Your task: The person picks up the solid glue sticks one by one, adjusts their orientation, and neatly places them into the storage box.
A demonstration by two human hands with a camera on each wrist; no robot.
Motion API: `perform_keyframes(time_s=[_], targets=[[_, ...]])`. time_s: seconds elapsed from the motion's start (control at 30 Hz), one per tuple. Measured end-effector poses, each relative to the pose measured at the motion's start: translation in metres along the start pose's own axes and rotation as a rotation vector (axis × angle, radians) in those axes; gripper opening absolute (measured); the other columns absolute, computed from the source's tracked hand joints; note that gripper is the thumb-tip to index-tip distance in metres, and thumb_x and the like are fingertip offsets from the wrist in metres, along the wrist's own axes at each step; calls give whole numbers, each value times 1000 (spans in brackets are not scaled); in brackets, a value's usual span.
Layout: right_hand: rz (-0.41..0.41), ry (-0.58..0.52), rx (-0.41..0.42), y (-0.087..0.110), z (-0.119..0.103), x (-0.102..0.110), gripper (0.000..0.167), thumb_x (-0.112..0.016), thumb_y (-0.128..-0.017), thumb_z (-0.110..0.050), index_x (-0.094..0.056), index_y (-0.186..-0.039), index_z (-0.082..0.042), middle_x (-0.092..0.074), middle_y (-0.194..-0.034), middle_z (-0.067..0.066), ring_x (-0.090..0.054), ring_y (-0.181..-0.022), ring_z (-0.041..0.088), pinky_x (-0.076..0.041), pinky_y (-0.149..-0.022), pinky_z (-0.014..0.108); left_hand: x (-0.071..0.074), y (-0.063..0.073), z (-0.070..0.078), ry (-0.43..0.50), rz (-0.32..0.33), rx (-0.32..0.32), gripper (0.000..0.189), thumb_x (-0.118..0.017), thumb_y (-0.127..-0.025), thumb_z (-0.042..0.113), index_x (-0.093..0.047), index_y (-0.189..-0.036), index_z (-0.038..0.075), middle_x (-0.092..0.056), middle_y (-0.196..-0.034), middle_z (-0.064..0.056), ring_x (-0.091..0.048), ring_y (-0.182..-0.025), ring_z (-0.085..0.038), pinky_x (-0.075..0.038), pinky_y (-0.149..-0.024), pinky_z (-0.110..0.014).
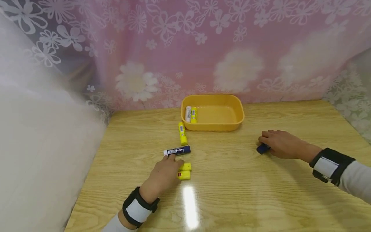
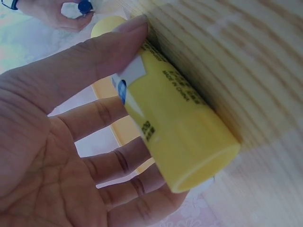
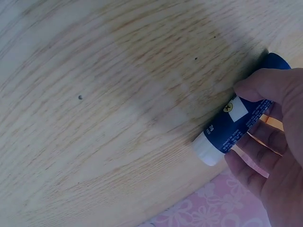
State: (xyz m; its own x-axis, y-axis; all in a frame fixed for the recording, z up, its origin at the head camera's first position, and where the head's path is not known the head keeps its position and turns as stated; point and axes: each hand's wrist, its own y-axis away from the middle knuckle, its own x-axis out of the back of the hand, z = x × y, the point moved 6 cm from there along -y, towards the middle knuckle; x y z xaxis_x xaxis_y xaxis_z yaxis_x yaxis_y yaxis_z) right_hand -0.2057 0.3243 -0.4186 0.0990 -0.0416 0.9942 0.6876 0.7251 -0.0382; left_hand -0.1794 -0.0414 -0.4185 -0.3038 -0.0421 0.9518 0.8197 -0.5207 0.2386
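My left hand [image 1: 163,175] pinches yellow plastic tube [image 2: 182,125]; right hand [image 1: 280,144] grips navy plastic tube [image 3: 227,125] (nearer wooden table [image 1: 226,167]'s far-right corner).

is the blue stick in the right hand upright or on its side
On its side: in the right wrist view the blue stick runs lengthwise along the tabletop, held by the right hand.

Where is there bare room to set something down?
Bare table lies between the right hand and two yellow sticks by the left hand, before the tray. The tray's right part is free too. Crowded: from the tray's left end, past another yellow stick and a navy stick, to the left hand.
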Motion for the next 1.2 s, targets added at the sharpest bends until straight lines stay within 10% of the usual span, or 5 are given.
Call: perform_keyframes(time_s=[0.37, 0.8, 1.2], targets=[[-86, 5, 23, -24, -11, 22, 33, -84, -77, -9, -66, -104, -13, -55, -89, -2, -54, -77, 15, -51, -65, 36, 2, 2, -5, 1, 8, -14, 51, -83, -80, 17, -67, -129, 12, -61, -117, -15, -58, -104, -32, -54, -77, -42], [-212, -292, -67, -152, -28, 125, 26, -70, -95, -19, -66, -118, -10, -64, -105, 6, -54, -80, 14, -47, -72, 36, 4, 4, -11, 11, -17, -10, 50, -81, -83, 16, -66, -130, 12, -62, -123, -17, -58, -117, -39, -54, -88, -47], [-389, -380, -169, -245, -8, 87, 20, -69, -93, -8, -67, -112, -1, -66, -110, 12, -59, -96, 26, -49, -86, 44, 5, 10, -10, -53, -13, -29, 49, -82, -82, 21, -67, -128, 15, -62, -117, -12, -58, -106, -29, -55, -78, -38]])
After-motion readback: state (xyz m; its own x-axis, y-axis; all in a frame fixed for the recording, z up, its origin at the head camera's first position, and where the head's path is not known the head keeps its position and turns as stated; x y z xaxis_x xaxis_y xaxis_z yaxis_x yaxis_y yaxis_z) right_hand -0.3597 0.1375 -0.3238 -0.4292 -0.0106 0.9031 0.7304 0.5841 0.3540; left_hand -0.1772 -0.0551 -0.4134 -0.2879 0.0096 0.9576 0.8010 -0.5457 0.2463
